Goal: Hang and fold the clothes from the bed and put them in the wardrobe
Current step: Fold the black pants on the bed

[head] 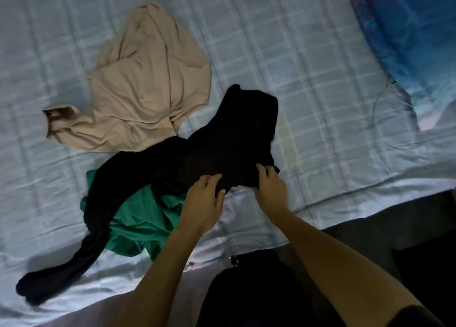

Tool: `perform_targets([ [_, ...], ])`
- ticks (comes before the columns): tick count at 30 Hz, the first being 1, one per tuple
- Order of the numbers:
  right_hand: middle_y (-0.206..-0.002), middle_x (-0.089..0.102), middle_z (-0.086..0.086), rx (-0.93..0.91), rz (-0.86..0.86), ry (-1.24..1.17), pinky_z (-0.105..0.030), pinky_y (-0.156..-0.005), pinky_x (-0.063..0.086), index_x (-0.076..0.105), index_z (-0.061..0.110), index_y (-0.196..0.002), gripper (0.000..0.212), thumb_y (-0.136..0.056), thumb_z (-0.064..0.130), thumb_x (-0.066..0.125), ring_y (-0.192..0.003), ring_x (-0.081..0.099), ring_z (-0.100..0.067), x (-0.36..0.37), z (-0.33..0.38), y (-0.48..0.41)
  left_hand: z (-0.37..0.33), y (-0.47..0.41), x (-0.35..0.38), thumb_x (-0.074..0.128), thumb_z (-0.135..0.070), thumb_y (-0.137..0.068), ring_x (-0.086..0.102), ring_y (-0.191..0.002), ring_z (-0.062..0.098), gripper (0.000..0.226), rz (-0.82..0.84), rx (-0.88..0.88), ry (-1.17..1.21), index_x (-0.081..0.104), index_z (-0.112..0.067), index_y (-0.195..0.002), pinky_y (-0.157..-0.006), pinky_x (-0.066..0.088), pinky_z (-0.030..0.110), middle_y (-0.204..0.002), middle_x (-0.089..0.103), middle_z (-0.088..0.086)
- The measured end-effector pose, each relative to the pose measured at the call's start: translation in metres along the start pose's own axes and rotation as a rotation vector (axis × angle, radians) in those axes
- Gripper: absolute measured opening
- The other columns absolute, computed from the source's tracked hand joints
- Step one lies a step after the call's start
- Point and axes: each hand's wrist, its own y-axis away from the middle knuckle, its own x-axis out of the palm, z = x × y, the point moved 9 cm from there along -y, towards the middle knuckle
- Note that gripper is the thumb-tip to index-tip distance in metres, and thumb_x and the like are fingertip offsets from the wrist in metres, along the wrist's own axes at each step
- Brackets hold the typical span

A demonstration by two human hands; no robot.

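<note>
Left hand (204,198) and right hand (270,183) both pinch the black top (222,141) by its near hem; probably better to lift it clear of the green garment (140,218) left of them before folding.

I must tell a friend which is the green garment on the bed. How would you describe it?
Look at the bed with the pale blue checked sheet, at its near edge. There the green garment lies crumpled, partly under the long black garment that the left hand and the right hand hold. It is the only green piece; the beige garment lies farther away.
</note>
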Motion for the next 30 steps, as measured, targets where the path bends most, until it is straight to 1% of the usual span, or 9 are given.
perform_targets([
  [3,-0.100,0.062,-0.023,-0.115,0.000,-0.043,-0.036,-0.052,0.045,0.052,0.006,-0.131,0.049,-0.084,0.014,0.063,-0.065,0.060,-0.037,-0.030,0.011,0.013,-0.011,0.019,-0.009,0.041,-0.034,-0.091,0.059,-0.097,0.033,0.051,-0.047,0.030,0.010,0.050,-0.005,-0.132,-0.086,0.047,0.041,-0.119,0.055,0.017],
  [5,-0.085,0.063,-0.023,-0.208,-0.062,-0.028,-0.032,-0.046,0.037,0.049,0.008,-0.136,0.048,-0.089,0.016,0.054,-0.053,0.056,-0.035,-0.061,0.025,0.026,-0.022,0.036,-0.021,0.042,-0.034,-0.093,0.059,-0.098,0.032,0.050,-0.101,0.053,0.009,0.049,-0.006,-0.133,-0.085,0.048,0.041,-0.120,0.055,0.016],
  [7,-0.081,0.063,-0.020,-0.284,-0.055,0.052,-0.032,-0.049,0.035,0.038,0.015,-0.144,0.049,-0.096,0.018,0.047,-0.059,0.057,-0.033,-0.090,0.044,0.042,-0.035,0.058,-0.035,0.044,-0.033,-0.096,0.056,-0.103,0.030,0.047,-0.142,0.055,0.006,0.044,-0.008,-0.137,-0.089,0.045,0.040,-0.125,0.052,0.014],
  [10,-0.092,0.066,-0.012,-0.364,-0.013,0.233,-0.032,-0.058,0.042,0.024,0.027,-0.149,0.052,-0.100,0.021,0.040,-0.077,0.062,-0.028,-0.137,0.076,0.069,-0.058,0.091,-0.059,0.043,-0.033,-0.098,0.052,-0.112,0.026,0.049,-0.185,0.064,0.007,0.035,-0.013,-0.142,-0.095,0.042,0.036,-0.133,0.045,0.009],
  [16,-0.130,0.057,-0.007,-0.511,-0.160,0.233,-0.035,-0.084,0.048,0.046,0.030,-0.138,0.044,-0.096,0.019,0.051,-0.110,0.057,-0.026,-0.250,0.144,0.135,-0.096,0.134,-0.124,0.047,-0.032,-0.095,0.052,-0.110,0.030,0.052,-0.373,0.105,0.039,0.034,-0.012,-0.142,-0.092,0.043,0.039,-0.133,0.045,0.013],
  [19,-0.127,0.061,-0.010,-0.649,-0.389,0.161,-0.042,-0.078,0.053,0.065,0.022,-0.119,0.036,-0.087,0.009,0.062,-0.111,0.059,-0.034,-0.318,0.177,0.174,-0.114,0.152,-0.153,0.047,-0.036,-0.094,0.048,-0.117,0.030,0.058,-0.461,0.114,0.090,0.028,-0.013,-0.144,-0.095,0.042,0.039,-0.138,0.041,0.013],
  [21,-0.116,0.067,-0.008,-0.670,-0.487,0.065,-0.038,-0.078,0.053,0.069,0.020,-0.112,0.025,-0.090,0.014,0.058,-0.106,0.062,-0.030,-0.363,0.194,0.200,-0.128,0.161,-0.171,0.048,-0.040,-0.093,0.047,-0.120,0.029,0.065,-0.493,0.118,0.145,0.021,-0.015,-0.147,-0.096,0.043,0.039,-0.142,0.037,0.012],
  [27,-0.110,0.070,0.004,-0.657,-0.580,-0.120,-0.035,-0.083,0.051,0.067,0.031,-0.111,0.023,-0.097,0.028,0.048,-0.099,0.064,-0.018,-0.456,0.215,0.231,-0.161,0.176,-0.251,0.053,-0.042,-0.090,0.053,-0.112,0.022,0.063,-0.699,0.143,0.323,0.027,-0.018,-0.143,-0.091,0.047,0.037,-0.135,0.043,0.009],
  [30,-0.108,0.070,0.007,-0.652,-0.626,-0.186,-0.032,-0.081,0.050,0.067,0.035,-0.108,0.022,-0.097,0.032,0.048,-0.097,0.064,-0.016,-0.500,0.221,0.231,-0.184,0.176,-0.283,0.052,-0.060,-0.082,0.050,-0.117,0.014,0.070,-0.729,0.217,0.400,0.032,-0.026,-0.139,-0.097,0.045,0.037,-0.133,0.048,0.000],
])
